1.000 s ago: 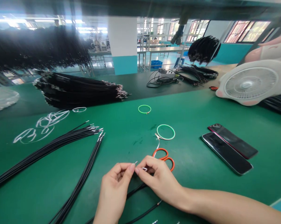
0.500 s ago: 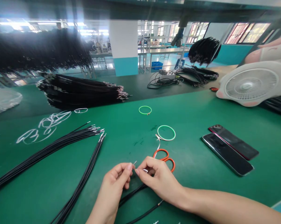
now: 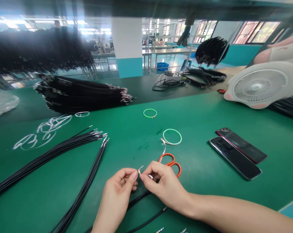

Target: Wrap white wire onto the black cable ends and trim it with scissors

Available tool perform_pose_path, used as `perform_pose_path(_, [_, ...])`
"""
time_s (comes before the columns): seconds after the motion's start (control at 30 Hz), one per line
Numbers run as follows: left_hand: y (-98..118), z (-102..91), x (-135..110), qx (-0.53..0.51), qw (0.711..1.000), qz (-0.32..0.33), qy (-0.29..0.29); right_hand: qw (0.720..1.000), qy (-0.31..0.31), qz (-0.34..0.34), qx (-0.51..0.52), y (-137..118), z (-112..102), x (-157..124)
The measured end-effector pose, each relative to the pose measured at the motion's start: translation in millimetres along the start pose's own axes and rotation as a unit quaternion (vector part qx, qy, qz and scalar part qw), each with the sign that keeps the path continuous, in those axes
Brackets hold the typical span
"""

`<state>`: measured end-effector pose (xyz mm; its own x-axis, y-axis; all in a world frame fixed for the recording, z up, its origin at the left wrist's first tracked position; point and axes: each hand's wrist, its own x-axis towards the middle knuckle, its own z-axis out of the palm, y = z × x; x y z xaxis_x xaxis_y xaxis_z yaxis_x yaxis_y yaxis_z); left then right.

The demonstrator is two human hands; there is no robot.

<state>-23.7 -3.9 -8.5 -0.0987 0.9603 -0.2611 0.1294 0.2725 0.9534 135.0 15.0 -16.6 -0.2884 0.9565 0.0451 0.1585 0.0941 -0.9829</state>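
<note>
My left hand (image 3: pixel 118 195) is closed, thumb and index finger pinching a thin cable end (image 3: pixel 141 168) whose bare metal tip points up and right. Fingertip to fingertip with it, my right hand (image 3: pixel 162 183) is also closed in a pinch at a small tan piece beside that tip; its fingers mostly hide what they hold. A bit of white shows under the right fingers. Behind the right hand lie orange-handled scissors (image 3: pixel 169 155), their blades out of sight. Black cables (image 3: pixel 148 221) run beneath both hands.
Two black cable bundles (image 3: pixel 51 155) lie at left near white loops (image 3: pixel 54 124). Ahead are a green ring (image 3: pixel 150 109) and a green-white tape roll (image 3: pixel 181 137). Two phones (image 3: pixel 234 157) and a fan (image 3: pixel 257 85) occupy the right; a large cable pile (image 3: pixel 80 95) sits behind.
The view has shifted slightly. Between the fingertips, the tan piece and metal tip show a little more plainly; both hands keep their pinch almost in place.
</note>
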Motion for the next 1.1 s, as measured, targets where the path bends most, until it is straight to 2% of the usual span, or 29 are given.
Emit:
perform_pose_path(0.27, [-6,-1.4,2,0.022,1.0,-0.002,0.001,0.999,0.006,-0.025,-0.025,-6,-1,0])
perform_pose_path(0.7, [3,0.9,-4,-0.08,0.994,-0.062,-0.032,0.999,0.004,-0.027,-0.032,-8,-2,-2])
perform_pose_path(0.97, [8,-3.8,-6,-0.223,0.959,-0.151,-0.092,0.998,-0.009,-0.043,-0.039,-9,-4,-1])
perform_pose_path(1.1, [10,-5.3,-8,-0.25,0.945,-0.168,-0.126,0.996,-0.033,-0.069,-0.044,-5,-5,1])
